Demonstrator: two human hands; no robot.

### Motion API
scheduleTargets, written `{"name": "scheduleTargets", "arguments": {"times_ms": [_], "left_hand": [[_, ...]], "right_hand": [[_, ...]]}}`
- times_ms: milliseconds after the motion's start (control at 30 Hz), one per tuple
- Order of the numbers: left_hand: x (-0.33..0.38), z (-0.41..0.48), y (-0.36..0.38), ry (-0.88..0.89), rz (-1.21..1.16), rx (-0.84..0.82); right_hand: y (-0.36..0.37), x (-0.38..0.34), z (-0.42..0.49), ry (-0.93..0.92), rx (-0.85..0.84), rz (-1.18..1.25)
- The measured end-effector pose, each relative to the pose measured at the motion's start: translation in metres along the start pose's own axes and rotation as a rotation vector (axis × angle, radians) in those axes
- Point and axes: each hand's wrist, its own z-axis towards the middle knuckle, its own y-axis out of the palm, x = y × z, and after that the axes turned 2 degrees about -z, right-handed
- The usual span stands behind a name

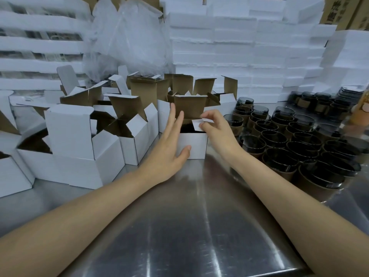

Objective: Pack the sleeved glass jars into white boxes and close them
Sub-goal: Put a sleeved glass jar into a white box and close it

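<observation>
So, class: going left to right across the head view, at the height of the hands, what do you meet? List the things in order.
open boxes → left hand → middle box → right hand → jars

Cool, even light falls from overhead, fairly bright. On the steel desk (189,226), nearer than the grips, long pale streaks of glare run toward the camera. A faint soft shadow lies under the left grip (169,152). White stacks (239,47) behind the grips wash out, detail smeared. Wide-angle bending curves the frame's edges; the jars (289,148) far right of the right grip (215,128) blur.
</observation>
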Motion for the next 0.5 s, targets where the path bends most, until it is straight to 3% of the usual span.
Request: {"name": "scheduleTargets", "arguments": {"times_ms": [167, 300, 500], "left_hand": [[0.0001, -0.0007, 0.0018, 0.033, 0.015, -0.072], [0.0028, 0.0029, 0.0010, 0.009, 0.021, -0.023], [0.0018, 0.0046, 0.0006, 0.019, -0.028, 0.107]], "right_hand": [[-0.0002, 0.0026, 0.0022, 0.059, -0.108, -0.041], [0.0006, 0.0012, 0.0012, 0.052, -0.091, -0.051], [0.0018, 0.0016, -0.0024, -0.010, 0.002, 0.128]]}}
